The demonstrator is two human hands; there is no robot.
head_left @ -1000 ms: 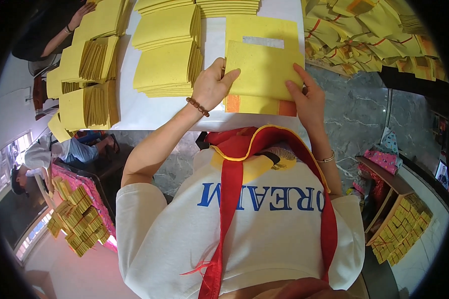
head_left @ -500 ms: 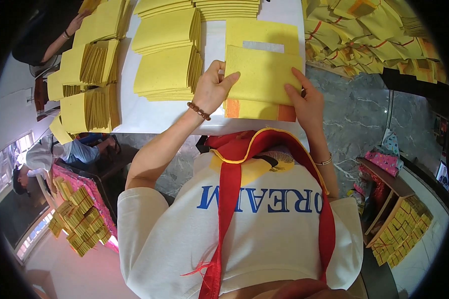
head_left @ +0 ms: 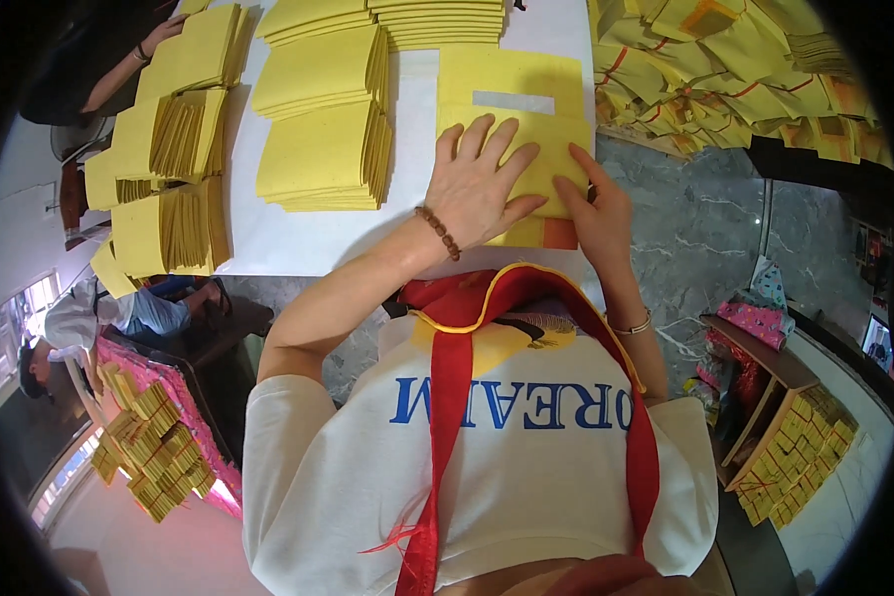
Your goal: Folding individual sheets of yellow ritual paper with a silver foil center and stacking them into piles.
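A folded yellow paper sheet (head_left: 541, 131) lies on a stack of like yellow paper (head_left: 507, 72) at the table's near right. My left hand (head_left: 482, 184) is spread flat on the folded sheet, fingers apart and pointing away from me. My right hand (head_left: 598, 209) rests at the sheet's right edge, thumb and index finger apart on the paper. A whitish strip (head_left: 513, 101) shows on the stack just beyond the fold. Below my hands an orange patch (head_left: 560, 234) shows at the near edge. What lies under my left palm is hidden.
Folded yellow paper stacks (head_left: 318, 149) stand left of my hands on the white-covered table (head_left: 412, 119). More fanned stacks (head_left: 174, 228) line its left side. Tied yellow bundles (head_left: 725, 79) are heaped at the far right. Another person's hand (head_left: 159, 38) is at the far left.
My left hand has moved right and opened out flat onto the folded sheet, where its thumb and fingers were at the left edge. My right hand stays at the right edge.
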